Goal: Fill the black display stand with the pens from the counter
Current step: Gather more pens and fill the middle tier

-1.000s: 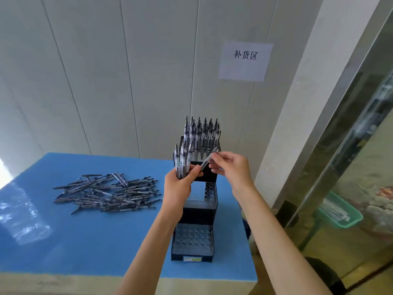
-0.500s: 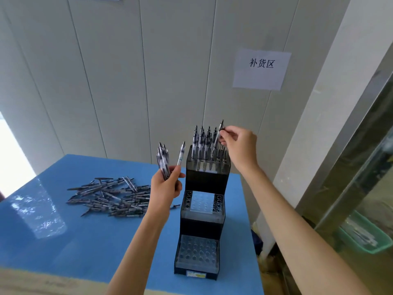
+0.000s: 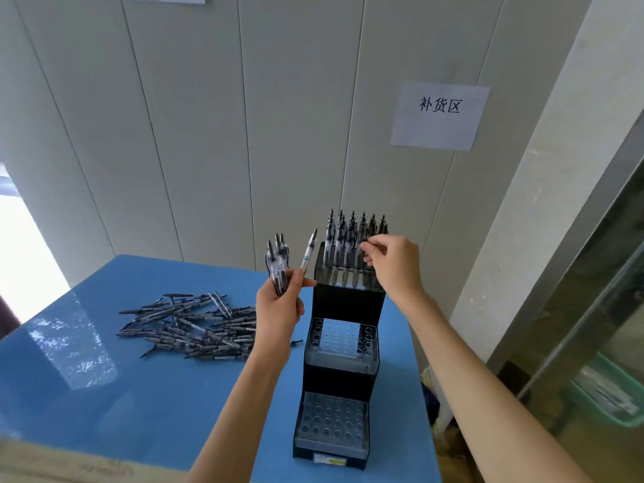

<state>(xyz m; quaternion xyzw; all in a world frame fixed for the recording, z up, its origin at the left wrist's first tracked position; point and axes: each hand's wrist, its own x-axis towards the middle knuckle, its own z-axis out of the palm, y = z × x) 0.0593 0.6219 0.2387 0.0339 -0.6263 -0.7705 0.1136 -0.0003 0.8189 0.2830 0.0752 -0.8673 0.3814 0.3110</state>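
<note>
A loose heap of pens lies on the glossy blue desk, left. The left hand has its grip round a bundle of pens. The black stepped stand holds upright pens in its far top tier only; the right hand pinches one there, its tip hidden.

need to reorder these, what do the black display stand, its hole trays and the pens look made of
Black three-tier display stand: looks like smooth, opaque black plastic with flat, faintly glossy panels. Clear perforated hole trays: probably transparent acrylic or plastic, since they catch glare. Pens in the top tier: see-through plastic barrels with dark parts, likely plastic; finer detail is too small.
</note>
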